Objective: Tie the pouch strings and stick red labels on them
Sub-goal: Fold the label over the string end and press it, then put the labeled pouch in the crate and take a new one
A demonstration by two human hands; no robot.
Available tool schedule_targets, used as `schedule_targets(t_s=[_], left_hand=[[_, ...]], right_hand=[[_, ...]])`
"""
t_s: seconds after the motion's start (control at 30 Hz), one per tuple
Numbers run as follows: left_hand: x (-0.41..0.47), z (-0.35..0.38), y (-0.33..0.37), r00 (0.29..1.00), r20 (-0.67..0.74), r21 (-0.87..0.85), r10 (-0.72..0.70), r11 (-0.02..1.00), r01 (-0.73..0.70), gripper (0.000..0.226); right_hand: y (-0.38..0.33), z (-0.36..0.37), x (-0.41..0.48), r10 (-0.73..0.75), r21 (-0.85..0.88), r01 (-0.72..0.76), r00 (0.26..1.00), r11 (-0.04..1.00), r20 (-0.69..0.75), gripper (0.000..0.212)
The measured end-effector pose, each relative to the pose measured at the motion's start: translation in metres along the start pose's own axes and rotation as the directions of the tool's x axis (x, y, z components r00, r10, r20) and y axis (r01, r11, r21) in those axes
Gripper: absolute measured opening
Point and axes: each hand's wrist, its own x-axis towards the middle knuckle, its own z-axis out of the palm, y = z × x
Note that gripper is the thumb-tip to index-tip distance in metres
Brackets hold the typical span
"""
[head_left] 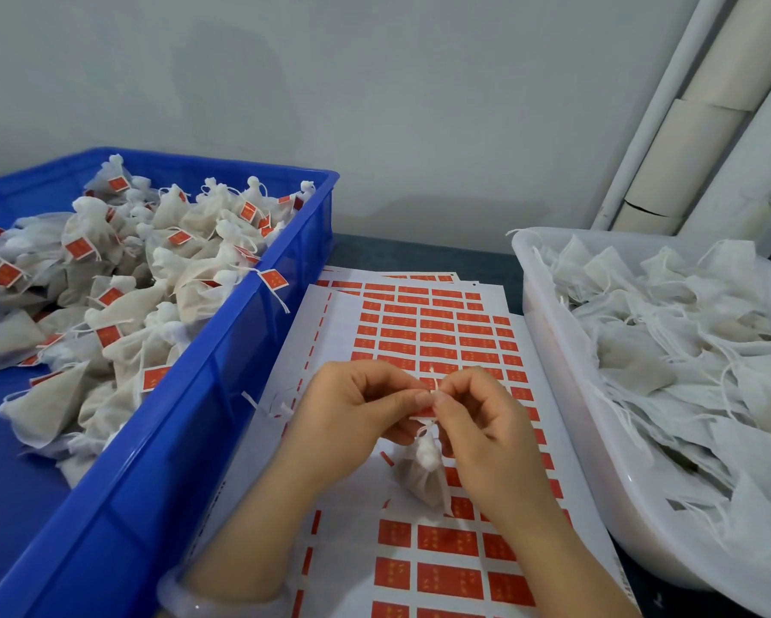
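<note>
Over the label sheets [441, 332] in the middle of the surface [419, 256], the left hand [352, 408] and right hand [481, 421] meet, each pinching a red label [423, 411] on the string [435, 384] between thumb and forefinger. The pouch [423, 477] hangs just below them. A blue crate [223, 376] of labelled pouches [120, 269] sits at the left edge, and a white tub [553, 350] of plain pouches [669, 332] at the right.

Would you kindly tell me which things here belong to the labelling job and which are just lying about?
Job: pouch, red label, label sheets, blue crate of labelled pouches, white tub of unlabelled pouches.
Lying about: cardboard tubes, white pipe, string scraps.
</note>
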Motion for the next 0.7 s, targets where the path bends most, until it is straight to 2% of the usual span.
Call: schedule_targets(t_s=[0.1,0.17,0.27,0.33,0.5,0.57,0.63,0.7], left_hand=[[0.001,0.000,-0.002,1.000,-0.017,0.035,0.026,0.999,-0.025,0.005],[0.001,-0.002,-0.001,0.999,-0.024,-0.001,0.024,1.000,-0.024,0.004],[0.001,-0.001,0.001,1.000,0.004,-0.064,0.010,0.998,-0.010,0.022],[0.000,-0.001,0.000,1.000,0.002,-0.090,-0.003,0.996,0.003,0.022],[0.004,-0.003,-0.006,0.999,-0.040,-0.082,-0.032,0.996,0.029,0.003],[0.004,-0.002,-0.007,0.999,-0.046,-0.075,-0.024,0.997,0.021,0.006],[0.003,0.000,-0.007,0.998,-0.062,-0.074,0.013,0.997,-0.018,0.006],[0.001,0.004,-0.005,0.997,-0.059,-0.109,0.053,0.992,-0.059,0.005]], right_hand=[[-0.001,0.002,-0.001,-0.023,-0.018,0.023,0.999,1.000,-0.028,0.016],[-0.002,0.001,0.000,-0.017,-0.003,0.017,0.999,1.000,-0.050,0.008],[-0.005,-0.001,0.000,-0.045,-0.008,0.044,0.996,0.999,-0.078,0.009],[-0.006,-0.001,0.000,-0.067,-0.026,0.066,0.995,0.998,-0.075,0.010],[-0.010,-0.003,0.003,0.046,0.076,-0.042,0.998,0.996,-0.042,0.019],[-0.011,-0.004,0.003,0.059,0.114,-0.055,0.998,0.992,-0.027,0.021],[-0.009,-0.003,0.002,0.053,0.096,-0.049,0.998,0.994,-0.035,0.017],[-0.005,-0.002,0.002,0.071,0.076,-0.067,0.996,0.995,-0.054,0.003]])
